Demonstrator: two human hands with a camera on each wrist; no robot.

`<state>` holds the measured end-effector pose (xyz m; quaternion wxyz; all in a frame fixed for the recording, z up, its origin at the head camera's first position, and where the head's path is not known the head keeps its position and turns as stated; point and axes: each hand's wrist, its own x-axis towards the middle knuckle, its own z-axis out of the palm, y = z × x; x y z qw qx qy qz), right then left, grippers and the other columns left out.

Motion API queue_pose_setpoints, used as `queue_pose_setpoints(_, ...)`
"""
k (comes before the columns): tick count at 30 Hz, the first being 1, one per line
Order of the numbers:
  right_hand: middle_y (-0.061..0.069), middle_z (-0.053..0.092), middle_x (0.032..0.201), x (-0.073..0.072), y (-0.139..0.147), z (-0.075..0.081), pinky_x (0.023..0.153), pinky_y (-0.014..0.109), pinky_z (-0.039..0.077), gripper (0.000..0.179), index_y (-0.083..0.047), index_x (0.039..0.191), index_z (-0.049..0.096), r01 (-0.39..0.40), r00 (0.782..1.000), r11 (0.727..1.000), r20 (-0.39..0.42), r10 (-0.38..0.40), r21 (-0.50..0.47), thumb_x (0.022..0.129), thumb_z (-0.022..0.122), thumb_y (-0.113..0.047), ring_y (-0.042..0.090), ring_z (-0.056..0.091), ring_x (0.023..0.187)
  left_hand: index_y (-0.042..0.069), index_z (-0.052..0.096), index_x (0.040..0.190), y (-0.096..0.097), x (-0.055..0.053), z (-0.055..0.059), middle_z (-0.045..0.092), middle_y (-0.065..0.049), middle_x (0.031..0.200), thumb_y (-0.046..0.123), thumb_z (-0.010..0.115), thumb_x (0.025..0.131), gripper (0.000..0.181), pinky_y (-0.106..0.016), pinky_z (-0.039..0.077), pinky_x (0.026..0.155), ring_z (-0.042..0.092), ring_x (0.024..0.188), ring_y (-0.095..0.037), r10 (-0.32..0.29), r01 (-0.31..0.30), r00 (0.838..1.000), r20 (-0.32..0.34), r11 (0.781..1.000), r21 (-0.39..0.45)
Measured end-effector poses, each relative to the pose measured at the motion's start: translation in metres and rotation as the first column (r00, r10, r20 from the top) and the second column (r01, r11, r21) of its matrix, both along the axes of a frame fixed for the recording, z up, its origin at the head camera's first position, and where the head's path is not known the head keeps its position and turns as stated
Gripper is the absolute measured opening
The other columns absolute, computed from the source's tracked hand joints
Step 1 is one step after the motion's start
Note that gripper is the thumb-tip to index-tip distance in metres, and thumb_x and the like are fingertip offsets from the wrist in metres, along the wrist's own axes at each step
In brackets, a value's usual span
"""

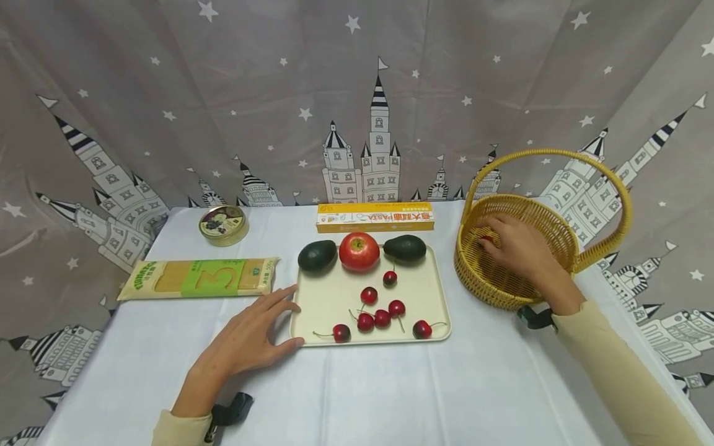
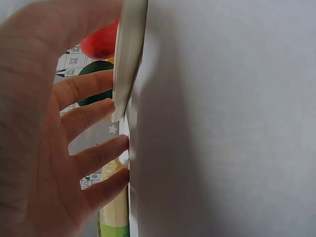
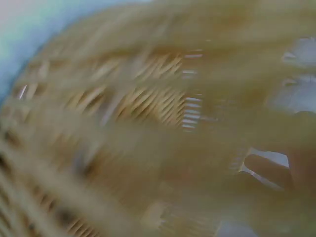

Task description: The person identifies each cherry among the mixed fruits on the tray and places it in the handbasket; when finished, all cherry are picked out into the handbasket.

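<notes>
Inside the yellow wicker basket [image 1: 515,297], my right hand [image 1: 515,248] pinches a dark red cherry [image 1: 487,240], of which only a bit shows by the thumb. The right wrist view is blurred; a finger [image 3: 269,170] shows behind the weave. My left hand [image 1: 251,337] lies at the left end of a cream tray [image 1: 323,303], fingers spread and fairly straight, thumb at its front corner. In the left wrist view two fingertips of the left hand [image 2: 64,148] meet the tray's rim [image 2: 129,64]. Several stemmed cherries [image 1: 382,318] are scattered over the tray's front half.
Along the tray's back sit a red apple-like fruit [image 1: 359,254] and two avocados [image 1: 317,256] [image 1: 405,249]. Behind stands a pasta box [image 1: 375,218]. A pasta packet [image 1: 201,277] and a round tin [image 1: 223,226] lie to the left. The basket's tall handle [image 1: 558,155] arches upward.
</notes>
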<state>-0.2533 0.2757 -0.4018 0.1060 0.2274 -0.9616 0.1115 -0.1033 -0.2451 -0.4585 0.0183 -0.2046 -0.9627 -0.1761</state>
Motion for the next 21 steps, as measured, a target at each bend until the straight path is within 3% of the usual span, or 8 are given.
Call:
queue_pose_setpoints(4,0.020,0.073,0.124,0.011,-0.015,0.006,0.075,0.054,0.060,0.034,-0.005,0.127,0.073,-0.012,0.999,0.999,-0.035,0.011,-0.030,0.095,0.079,-0.015,0.036,0.070,0.094,0.019,0.072,0.125,0.000,0.000,0.000,0.050,-0.007,0.165,0.053,0.085,0.087,0.052,-0.060,0.047,0.115,0.051,0.148,-0.037,-0.006,0.006,1.000,-0.007,1.000,0.000)
queue_pose_setpoints(11,0.015,0.073,0.121,0.035,-0.039,0.005,0.071,0.052,0.061,0.035,-0.010,0.130,0.073,0.003,1.000,0.995,-0.004,-0.003,-0.102,0.099,0.077,-0.025,0.033,0.073,0.096,0.021,0.070,0.126,0.000,0.000,0.000,0.050,-0.007,0.165,0.054,0.084,0.088,0.052,-0.060,0.048,0.114,0.052,0.148,-0.037,-0.011,0.011,1.000,-0.011,1.000,-0.016)
queue_pose_setpoints(19,0.013,0.073,0.118,0.058,-0.061,-0.002,0.082,0.051,0.063,0.032,-0.009,0.124,0.075,-0.092,0.995,0.986,-0.051,0.085,-0.142,0.095,0.082,-0.019,0.032,0.072,0.101,0.021,0.070,0.123,0.000,0.000,0.000,0.051,-0.007,0.164,0.054,0.084,0.087,0.051,-0.058,0.050,0.112,0.055,0.144,-0.036,-0.013,0.012,0.999,-0.032,0.999,-0.033)
queue_pose_setpoints(21,0.012,0.074,0.113,0.063,-0.065,-0.005,0.078,0.048,0.063,0.033,-0.009,0.123,0.076,-0.134,0.989,0.981,-0.082,0.123,-0.141,0.092,0.085,-0.018,0.029,0.070,0.093,0.021,0.070,0.124,0.000,0.000,-0.001,0.051,-0.007,0.164,0.055,0.083,0.087,0.052,-0.058,0.051,0.112,0.055,0.143,-0.036,-0.011,0.010,1.000,-0.029,0.999,-0.038)
